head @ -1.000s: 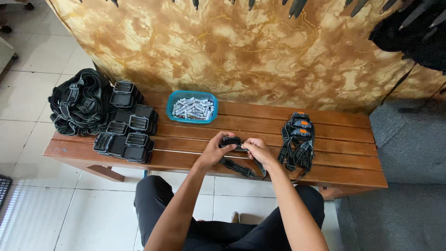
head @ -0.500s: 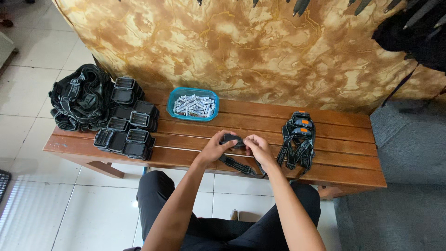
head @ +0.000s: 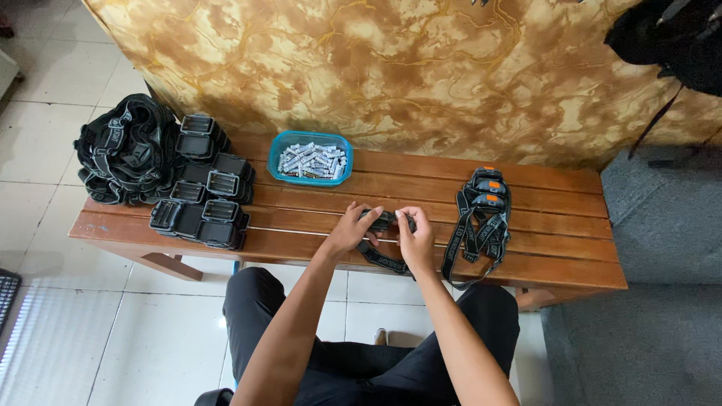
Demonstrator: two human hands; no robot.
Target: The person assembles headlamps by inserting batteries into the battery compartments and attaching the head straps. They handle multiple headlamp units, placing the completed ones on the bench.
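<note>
Far left of wooden bench (head: 526, 259): heap of black headlamps with straps (head: 120, 150), beside it stacked black lamp bodies (head: 203, 203). Blue tray of small batteries (head: 310, 159) at back, near wall. Bench centre, front edge: left hand (head: 352, 229) and right hand (head: 416, 237) both closed around black headlamp (head: 383, 221), strap trailing toward person. Right: orange-topped headlamps (head: 481, 207), straps hanging over the edge.

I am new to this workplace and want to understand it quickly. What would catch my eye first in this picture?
First, the two hands at the middle of the wooden bench: the left hand and right hand together hold a small black headlamp with its strap hanging over the front edge. At the bench's left end lies a big heap of black headlamps. Behind the hands stands a blue tray of small silvery parts, and to the right lie two orange-topped headlamps.
</note>
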